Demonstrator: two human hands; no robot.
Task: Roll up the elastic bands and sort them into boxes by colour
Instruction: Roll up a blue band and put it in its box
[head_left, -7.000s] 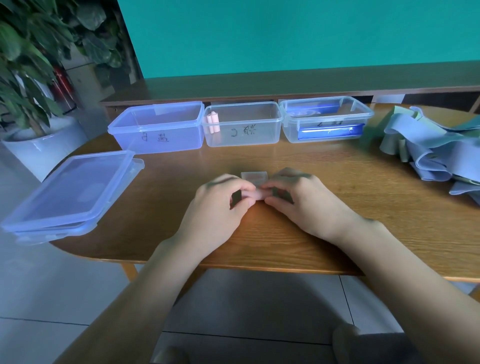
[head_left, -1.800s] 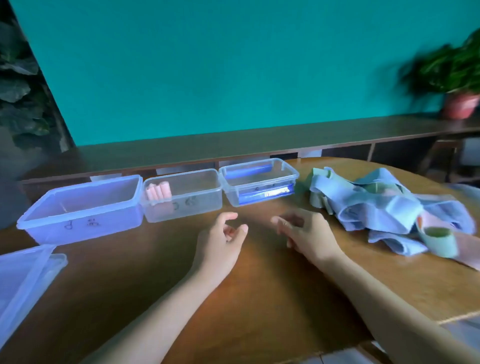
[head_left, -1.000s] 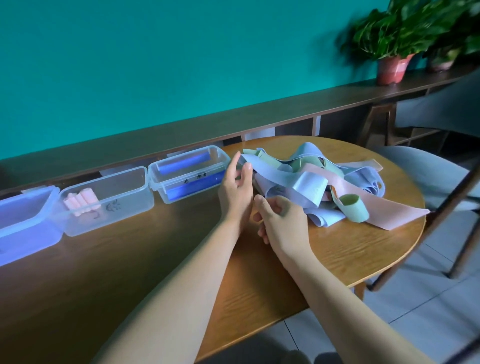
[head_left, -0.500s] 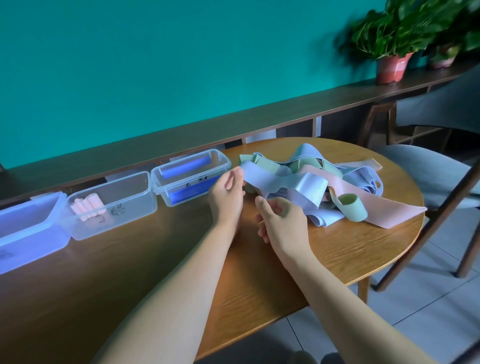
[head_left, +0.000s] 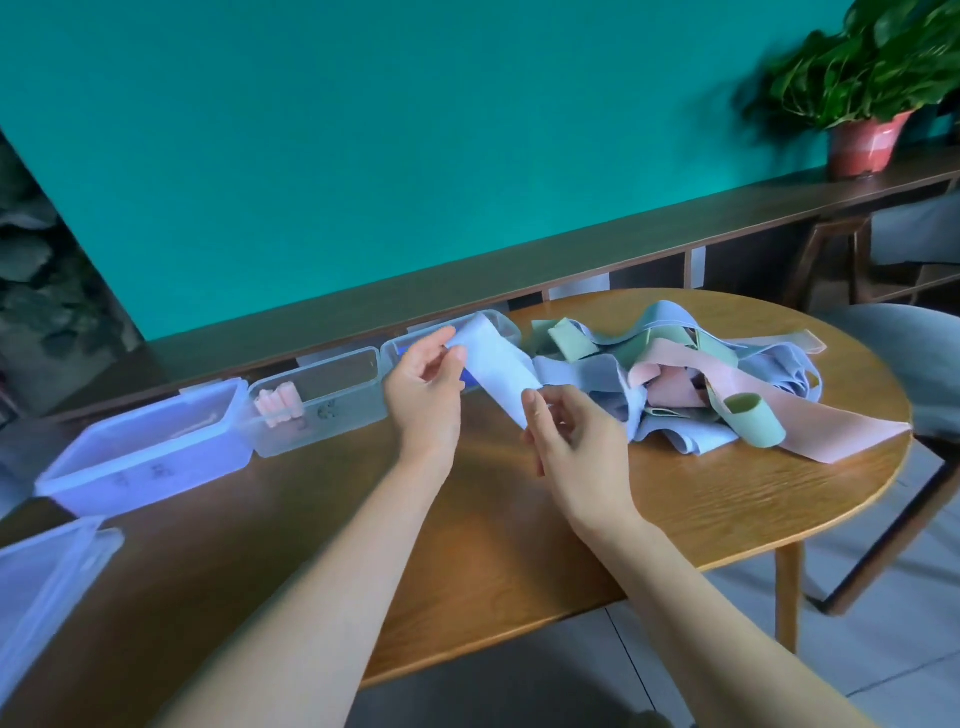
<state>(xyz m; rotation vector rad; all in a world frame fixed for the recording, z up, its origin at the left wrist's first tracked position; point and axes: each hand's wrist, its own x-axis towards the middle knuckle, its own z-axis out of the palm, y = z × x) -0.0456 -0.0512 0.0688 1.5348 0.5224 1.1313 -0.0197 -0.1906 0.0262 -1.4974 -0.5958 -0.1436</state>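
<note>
A pale blue elastic band (head_left: 497, 366) is lifted off the table, stretched between my hands. My left hand (head_left: 427, 392) pinches its upper end in front of the right-hand box. My right hand (head_left: 574, 441) holds its lower edge between thumb and fingers. The band trails back into a tangled pile of blue, green and pink bands (head_left: 691, 384) on the round wooden table (head_left: 691, 499). Three clear boxes stand in a row: a bluish one (head_left: 150, 452) at the left, the middle one (head_left: 332, 410) with several pink rolls (head_left: 278, 408), the right one (head_left: 506, 326) mostly hidden behind my left hand and the band.
A box lid (head_left: 47, 582) lies at the table's left front edge. Behind the table runs a long dark wooden shelf (head_left: 571, 260) with a potted plant (head_left: 865, 104) on it. A grey chair (head_left: 924, 364) stands at the right, close to the table edge.
Both hands have taken hold of a blue band at the pile's left edge and lifted it. The left hand rose and moved left with one end; the pile shifted slightly.
</note>
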